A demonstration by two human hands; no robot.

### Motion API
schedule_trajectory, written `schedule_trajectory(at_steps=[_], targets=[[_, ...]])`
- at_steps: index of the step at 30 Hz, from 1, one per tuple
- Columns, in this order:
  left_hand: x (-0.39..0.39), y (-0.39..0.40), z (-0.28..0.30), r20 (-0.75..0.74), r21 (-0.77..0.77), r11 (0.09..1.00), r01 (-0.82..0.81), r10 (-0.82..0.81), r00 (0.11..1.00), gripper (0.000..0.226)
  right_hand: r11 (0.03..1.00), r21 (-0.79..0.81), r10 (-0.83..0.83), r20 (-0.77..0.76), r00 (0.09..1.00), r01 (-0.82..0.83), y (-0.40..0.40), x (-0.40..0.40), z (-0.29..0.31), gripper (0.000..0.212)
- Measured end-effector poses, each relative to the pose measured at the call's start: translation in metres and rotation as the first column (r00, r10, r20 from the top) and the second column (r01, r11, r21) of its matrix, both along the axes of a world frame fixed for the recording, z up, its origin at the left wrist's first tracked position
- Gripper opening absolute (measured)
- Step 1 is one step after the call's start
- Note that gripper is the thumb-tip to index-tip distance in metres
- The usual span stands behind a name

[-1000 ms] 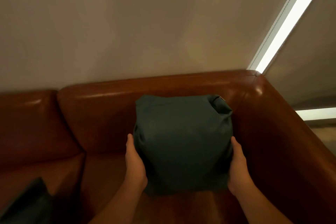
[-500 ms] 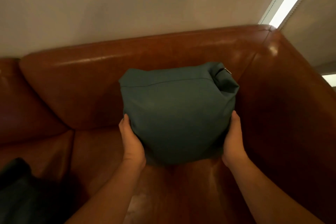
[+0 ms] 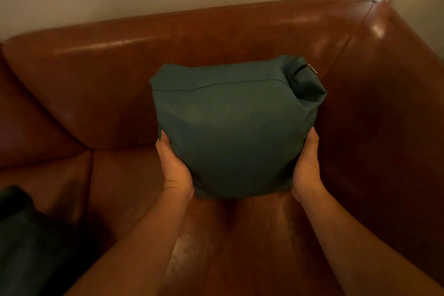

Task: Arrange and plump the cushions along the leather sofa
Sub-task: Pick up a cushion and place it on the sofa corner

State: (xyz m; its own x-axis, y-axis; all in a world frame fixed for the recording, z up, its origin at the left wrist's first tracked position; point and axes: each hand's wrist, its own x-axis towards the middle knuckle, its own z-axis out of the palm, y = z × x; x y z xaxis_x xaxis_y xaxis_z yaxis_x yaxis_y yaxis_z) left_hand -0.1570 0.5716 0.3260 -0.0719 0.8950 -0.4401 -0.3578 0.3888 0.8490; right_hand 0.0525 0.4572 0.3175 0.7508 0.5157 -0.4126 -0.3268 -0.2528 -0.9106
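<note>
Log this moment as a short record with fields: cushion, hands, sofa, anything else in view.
cushion: dark green cushion, squeezed into a rounded shape, in the sofa's right corner
zip: metal zip pull at the top right corner of the cushion
left hand: left hand pressed against the cushion's lower left side
right hand: right hand pressed against its lower right side
sofa: brown leather sofa, glossy backrest, armrest on the right
other: second dark cushion at the lower left edge, only partly in view
</note>
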Motion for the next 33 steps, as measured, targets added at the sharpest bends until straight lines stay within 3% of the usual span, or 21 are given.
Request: schedule_trajectory(at_steps=[12, 19, 22, 26, 29, 33], targets=[[-0.012, -0.001, 0.001, -0.061, -0.036, 0.995, 0.098, -0.100, 0.993, 0.099, 0.999, 0.000, 0.044, 0.026, 0.999, -0.044, -0.007, 0.002, 0.004, 0.087], [-0.024, 0.003, 0.000, -0.163, -0.023, 0.980, 0.200, -0.201, 0.966, 0.096, 0.992, 0.002, 0.125, 0.005, 0.992, -0.125, -0.015, 0.004, 0.012, 0.031], [-0.028, 0.004, 0.001, -0.198, -0.016, 0.971, 0.237, -0.236, 0.951, 0.094, 0.994, 0.010, 0.110, -0.020, 0.994, -0.110, -0.014, 0.004, 0.017, 0.046], [-0.034, 0.004, 0.011, -0.266, -0.043, 0.951, 0.305, -0.305, 0.914, 0.085, 0.994, -0.010, 0.106, -0.027, 0.994, -0.106, -0.015, 0.005, 0.030, 0.036], [-0.039, 0.003, 0.025, -0.333, -0.039, 0.947, 0.320, -0.314, 0.889, 0.090, 0.992, -0.066, 0.104, -0.024, 0.994, -0.106, -0.020, 0.006, 0.038, 0.059], [-0.051, 0.008, 0.039, -0.403, -0.124, 0.935, 0.333, -0.354, 0.844, 0.081, 0.987, -0.123, 0.102, -0.004, 0.995, -0.102, -0.026, 0.012, 0.049, 0.062]])
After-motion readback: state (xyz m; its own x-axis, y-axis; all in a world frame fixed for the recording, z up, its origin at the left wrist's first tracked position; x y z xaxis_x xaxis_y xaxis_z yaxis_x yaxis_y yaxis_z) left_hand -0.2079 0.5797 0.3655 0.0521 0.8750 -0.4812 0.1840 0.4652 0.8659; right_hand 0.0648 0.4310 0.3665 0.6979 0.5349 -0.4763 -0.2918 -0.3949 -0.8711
